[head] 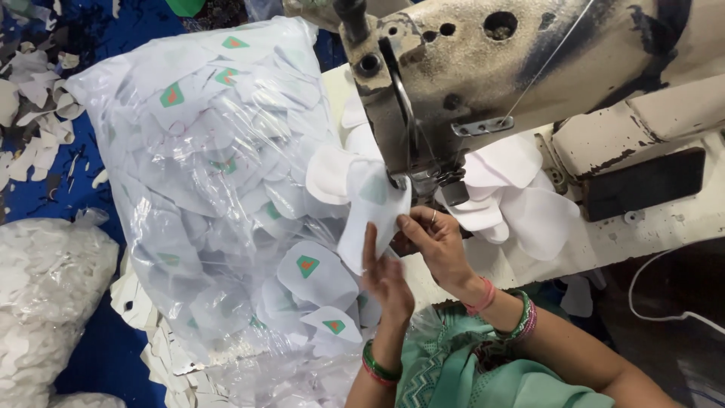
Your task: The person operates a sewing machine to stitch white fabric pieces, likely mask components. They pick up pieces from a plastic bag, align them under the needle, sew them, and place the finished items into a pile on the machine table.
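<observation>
Head view: I look down on a person's two bare hands working a white fabric piece [375, 210] at the needle end of an old cream-coloured sewing machine [529, 60]. The left hand [387, 281] lies flat against the near face of the piece, fingers straight and pointing up toward the needle, its grip open and pressing, not pinching; this seems meant to keep the cloth smooth. The right hand [432, 243] comes in from the other side with the wrist bent inward, its grip closed on the piece's lower edge between thumb and fingertips, probably to steer it. The piece hangs just above both hands, its top tucked under the presser foot [398, 181].

Beyond the right hand, a loose heap of white cut pieces [521, 204] rests on the worktop [664, 227] just behind the needle. To the far side of the left hand, a big clear plastic bag [219, 189] bulges with more white pieces, some bearing a small green and red patch. Bangles circle both wrists. Lower left, well apart, lies a sack of white offcuts [45, 295] on the blue floor [113, 355].
</observation>
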